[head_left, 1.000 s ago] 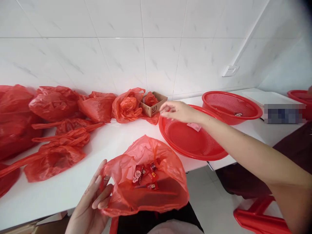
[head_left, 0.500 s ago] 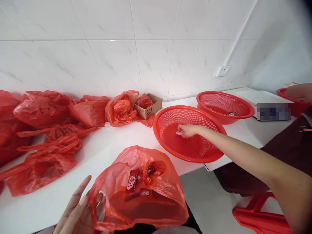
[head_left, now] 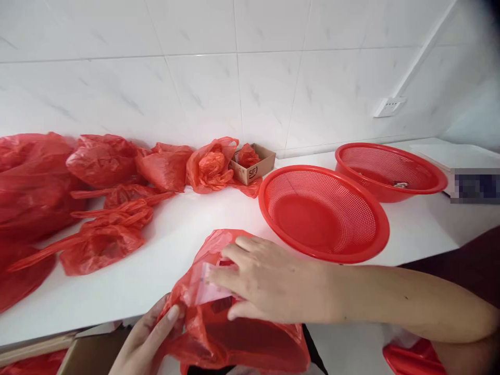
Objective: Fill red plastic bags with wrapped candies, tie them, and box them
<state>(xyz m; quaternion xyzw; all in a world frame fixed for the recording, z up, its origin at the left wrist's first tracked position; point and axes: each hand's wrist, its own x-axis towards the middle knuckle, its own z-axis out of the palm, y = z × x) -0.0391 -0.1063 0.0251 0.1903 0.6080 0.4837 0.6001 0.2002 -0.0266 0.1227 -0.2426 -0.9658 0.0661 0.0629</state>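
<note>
My left hand [head_left: 156, 330] pinches the left edge of a translucent red plastic bag [head_left: 258, 341] at the table's front edge. Over the bag's mouth is my right hand [head_left: 258, 278], its fingers spread and pointing left. A pale pink packet [head_left: 213, 284] lies at its fingertips, partly under them; whether the fingers grip it cannot be made out. Dark red wrappers inside the bag are mostly hidden by the hand. Behind the bag, a red perforated basket [head_left: 304, 221] rests on the white table [head_left: 172, 239] with nothing seen inside.
A second red basket [head_left: 390, 169] with a small item stands back right, beside a white device. Several filled red bags [head_left: 164, 164] line the wall, near a small cardboard box [head_left: 261, 169]. Flat red bags [head_left: 101, 247] lie left. A red stool [head_left: 414, 359] is at lower right.
My right hand has moved from inside the near basket to over the bag, with the pink packet. My left hand has closed on the bag's edge. The view has shifted left.
</note>
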